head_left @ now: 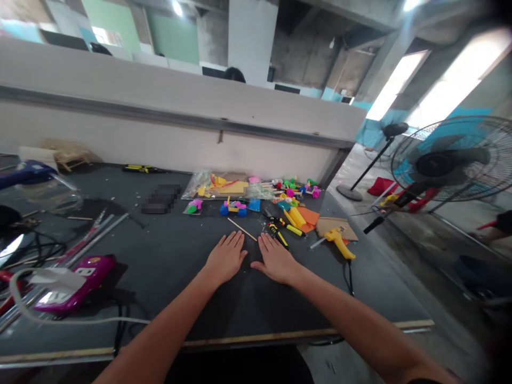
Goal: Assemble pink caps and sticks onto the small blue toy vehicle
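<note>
My left hand (227, 257) lies palm down on the dark table, fingers stretched out and thumb apart. My right hand (275, 258) rests flat in the same way a little to the right. Neither one holds anything. Just beyond the fingertips lies a thin wooden stick (242, 229). Past the right hand are pliers with yellow-and-black handles (278, 235) and another yellow-handled tool (294, 230). A small toy car with blue wheels (233, 208) stands behind the stick. Farther right, a yellow glue gun (340, 243) lies partly on a piece of cardboard (326, 226).
Clear plastic bags of colourful parts (224, 186) lie toward the back panel. A purple power strip (80, 282) with a white plug and cable sits at left, near long clear sticks (100, 240). Orange sheets (309, 217) lie at right. A standing fan (444, 160) is beyond the table.
</note>
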{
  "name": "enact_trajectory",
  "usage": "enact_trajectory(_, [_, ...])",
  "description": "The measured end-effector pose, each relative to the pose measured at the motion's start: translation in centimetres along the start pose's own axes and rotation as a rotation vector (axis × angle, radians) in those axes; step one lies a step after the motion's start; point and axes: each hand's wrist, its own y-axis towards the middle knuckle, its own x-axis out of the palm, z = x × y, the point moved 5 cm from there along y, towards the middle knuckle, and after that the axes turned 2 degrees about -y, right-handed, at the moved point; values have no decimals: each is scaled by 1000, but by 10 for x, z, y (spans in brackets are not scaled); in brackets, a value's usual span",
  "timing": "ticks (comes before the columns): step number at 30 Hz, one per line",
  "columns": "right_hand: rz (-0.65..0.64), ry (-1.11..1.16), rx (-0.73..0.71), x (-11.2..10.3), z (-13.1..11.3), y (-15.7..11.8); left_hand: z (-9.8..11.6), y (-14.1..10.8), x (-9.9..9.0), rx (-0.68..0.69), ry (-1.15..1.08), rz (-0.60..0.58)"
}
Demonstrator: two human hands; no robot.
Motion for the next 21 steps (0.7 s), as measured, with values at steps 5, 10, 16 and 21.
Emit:
enact_trajectory(5, [102, -59, 117, -17, -7, 25, -30, -3, -16, -202, -160, 236])
enact_trajectory(10, [99, -77, 140, -25, -16, 53, -42, -8, -27, -358, -159, 308])
enact_trajectory(16, [67, -100, 256, -27, -4, 45, -42, -12, -33, -420, -192, 338])
enact_trajectory(21, [40, -89, 417, -29, 19, 31, -44, -12, -31, -450, -274, 304])
